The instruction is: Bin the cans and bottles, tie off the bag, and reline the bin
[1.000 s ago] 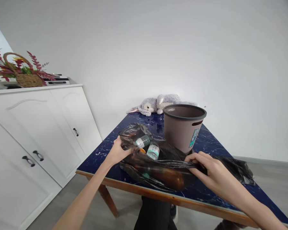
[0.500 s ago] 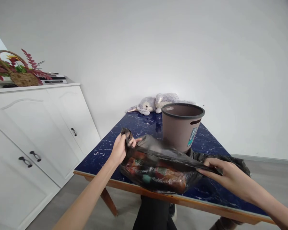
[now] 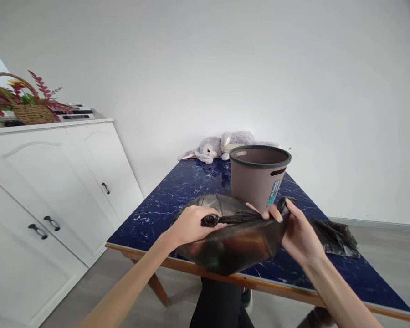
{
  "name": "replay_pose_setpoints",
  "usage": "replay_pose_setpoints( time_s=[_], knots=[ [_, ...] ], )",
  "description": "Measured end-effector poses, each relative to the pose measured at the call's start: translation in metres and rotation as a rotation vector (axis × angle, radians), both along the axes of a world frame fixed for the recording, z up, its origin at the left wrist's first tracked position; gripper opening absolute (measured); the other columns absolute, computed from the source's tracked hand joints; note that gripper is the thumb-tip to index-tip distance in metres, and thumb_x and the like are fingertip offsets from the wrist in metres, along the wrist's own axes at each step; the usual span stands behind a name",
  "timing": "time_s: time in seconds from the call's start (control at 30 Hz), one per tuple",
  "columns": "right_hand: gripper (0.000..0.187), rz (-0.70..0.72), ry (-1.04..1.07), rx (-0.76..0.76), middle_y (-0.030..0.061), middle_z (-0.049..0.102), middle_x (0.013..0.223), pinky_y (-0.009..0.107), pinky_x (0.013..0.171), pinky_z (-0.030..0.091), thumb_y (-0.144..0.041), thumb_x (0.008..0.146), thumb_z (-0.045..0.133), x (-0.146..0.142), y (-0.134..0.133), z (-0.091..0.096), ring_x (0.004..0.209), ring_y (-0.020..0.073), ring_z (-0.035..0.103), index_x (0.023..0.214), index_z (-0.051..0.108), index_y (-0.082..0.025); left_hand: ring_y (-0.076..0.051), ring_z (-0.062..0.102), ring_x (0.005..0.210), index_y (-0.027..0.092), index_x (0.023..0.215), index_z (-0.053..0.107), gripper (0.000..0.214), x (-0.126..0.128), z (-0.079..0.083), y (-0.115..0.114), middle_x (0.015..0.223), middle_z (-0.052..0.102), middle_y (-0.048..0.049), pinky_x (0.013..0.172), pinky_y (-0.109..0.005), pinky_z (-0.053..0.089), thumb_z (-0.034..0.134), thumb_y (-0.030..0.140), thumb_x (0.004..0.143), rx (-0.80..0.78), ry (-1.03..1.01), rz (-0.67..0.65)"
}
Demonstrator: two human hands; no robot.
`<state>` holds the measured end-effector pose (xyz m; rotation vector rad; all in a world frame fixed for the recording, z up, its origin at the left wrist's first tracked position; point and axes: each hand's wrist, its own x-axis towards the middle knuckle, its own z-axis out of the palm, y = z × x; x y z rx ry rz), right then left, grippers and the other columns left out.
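Note:
A full black plastic bag (image 3: 232, 243) rests at the near edge of the blue marbled table (image 3: 177, 187). My left hand (image 3: 191, 223) is closed round a twisted end of the bag's top at the left. At the right, my right hand (image 3: 295, 230) pinches the other gathered end. The bag's mouth is drawn shut between them, so its contents show only as brownish shapes through the film. A brown plastic bin (image 3: 259, 175) with a dark rim stands upright just behind the bag.
A second crumpled black bag (image 3: 335, 232) lies on the table at the right. A grey plush toy (image 3: 222, 146) lies at the table's far end by the wall. White cabinets (image 3: 54, 187) with a flower basket (image 3: 27, 107) line the left side.
The bag's mouth, open with bottles showing a second ago, is now pulled shut. Both hands have moved toward each other over the bag, gathering its top edges.

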<state>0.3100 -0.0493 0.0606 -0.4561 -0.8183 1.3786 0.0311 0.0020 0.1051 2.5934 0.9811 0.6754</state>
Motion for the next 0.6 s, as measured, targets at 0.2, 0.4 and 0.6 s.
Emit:
replay_pose_setpoints(
  time_s=[0.2, 0.4, 0.6],
  knots=[
    [0.045, 0.094, -0.489, 0.059, -0.0123, 0.028, 0.066, 0.026, 0.054, 0.054, -0.062, 0.097, 0.07, -0.025, 0.012, 0.034, 0.05, 0.0081, 0.021, 0.086, 0.044, -0.027, -0.024, 0.079, 0.096, 0.026, 0.105, 0.081, 0.02, 0.002, -0.005, 0.007, 0.105, 0.084, -0.0018, 0.081, -0.027, 0.052, 0.064, 0.018, 0.097, 0.047, 0.187, -0.032],
    [0.048, -0.037, -1.053, 0.058, -0.0048, 0.046, 0.068, 0.027, 0.053, 0.036, -0.069, 0.098, 0.057, -0.037, 0.023, 0.032, 0.061, 0.0133, 0.041, 0.079, 0.049, -0.025, -0.027, 0.078, 0.102, 0.028, 0.117, 0.078, 0.024, 0.008, 0.014, -0.007, 0.116, 0.082, -0.0016, 0.09, -0.033, 0.055, 0.075, 0.037, 0.094, -0.099, -0.062, 0.01],
    [0.049, 0.162, -0.916, -0.003, -0.0025, 0.059, 0.084, 0.028, 0.063, 0.045, -0.068, 0.097, 0.059, -0.035, 0.014, 0.035, 0.067, 0.0145, 0.053, 0.117, 0.064, -0.024, -0.028, 0.077, 0.106, 0.029, 0.126, 0.075, 0.043, 0.018, 0.022, -0.018, 0.118, 0.081, -0.0035, 0.09, -0.032, 0.055, 0.08, 0.051, 0.089, -0.199, -0.066, -0.067]
  ],
)
